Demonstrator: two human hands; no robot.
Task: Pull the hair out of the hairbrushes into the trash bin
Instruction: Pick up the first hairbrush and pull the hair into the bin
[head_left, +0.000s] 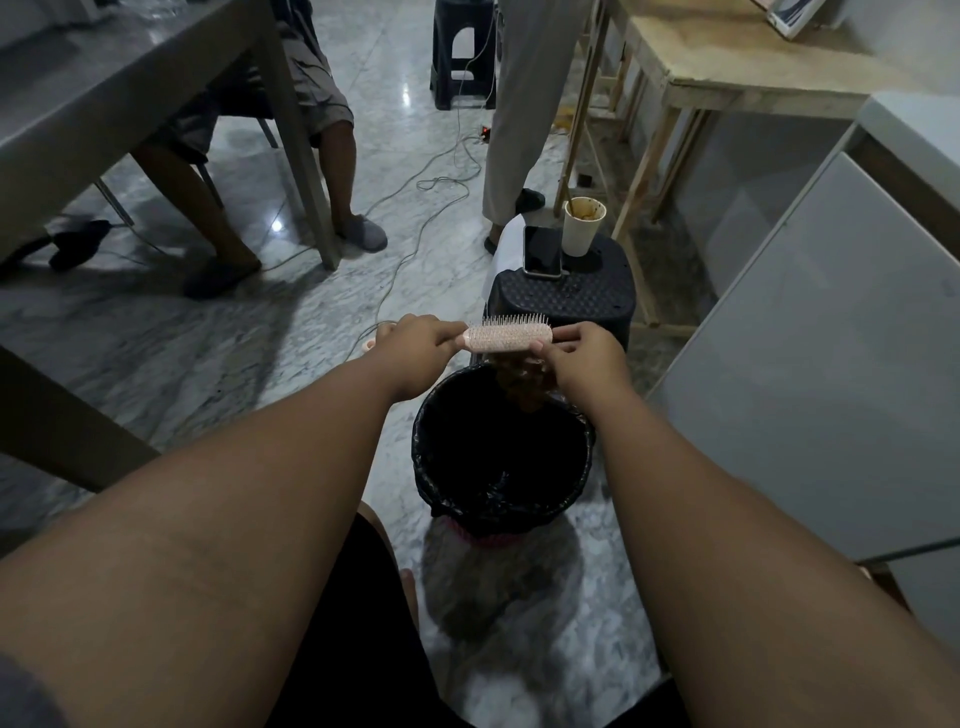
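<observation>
Pink hairbrush (508, 334) — both hands — over bin (501, 441)

Open bin mouth (501, 415) below the hairbrush (509, 335); black stool (561, 296) just behind, cabinet (810, 374) to the right.

A black plastic stool (561, 301) stood at the centre right of the frame on the marbled floor (156, 338), carrying a dark phone (543, 250) lying flat and, just beside it, a stained paper cup (584, 227) standing upright. At the upper left a grey desk (104, 88) sheltered a seated person's legs in grey slippers (363, 235), while white cables (415, 218) trailed across the floor. A second dark stool (464, 52) sat at the top centre, and a bare wooden desk (727, 67) filled the upper right.
</observation>
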